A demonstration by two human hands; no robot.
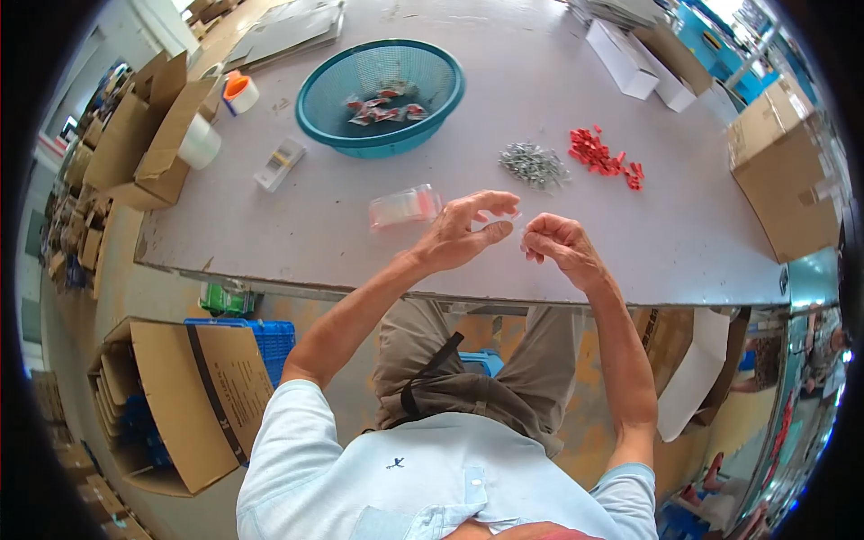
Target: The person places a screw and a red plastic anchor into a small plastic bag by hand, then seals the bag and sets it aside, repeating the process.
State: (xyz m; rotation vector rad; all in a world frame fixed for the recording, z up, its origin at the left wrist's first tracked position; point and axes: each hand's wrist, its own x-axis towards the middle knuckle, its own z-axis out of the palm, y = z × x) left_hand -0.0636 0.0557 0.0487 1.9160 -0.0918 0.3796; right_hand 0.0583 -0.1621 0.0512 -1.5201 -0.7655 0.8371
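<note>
A cluttered room is surrounding the station, its worn floor (315, 315) showing below the bench edge. One workbench (666, 252) is spanning the upper view, its pale, scuffed top carrying the parts. Three large cartons are standing around it: one closed carton (783, 180) between 2 and 3 o'clock, one open carton (162, 153) at 10, one floor carton (207, 387) at 8. One teal basket (387, 147) is sitting between 11 and 12, holding red-and-white packets (387, 111), count obscured. Two hands are working near centre: the left hand (468, 229) is curving with thumb and fingers parted; the right hand (558, 243) is pinching its fingertips together. Whether either is gripping anything cannot be told. Clear packs (403, 208) are lying just beside the left hand, at its 9-to-10 o'clock. Two uncountable heaps are lying beyond: grey metal parts (533, 166) between 1 and 2, red pieces (596, 153) near 2. One translucent piece (516, 217) is showing between the hands, too small to identify
</note>
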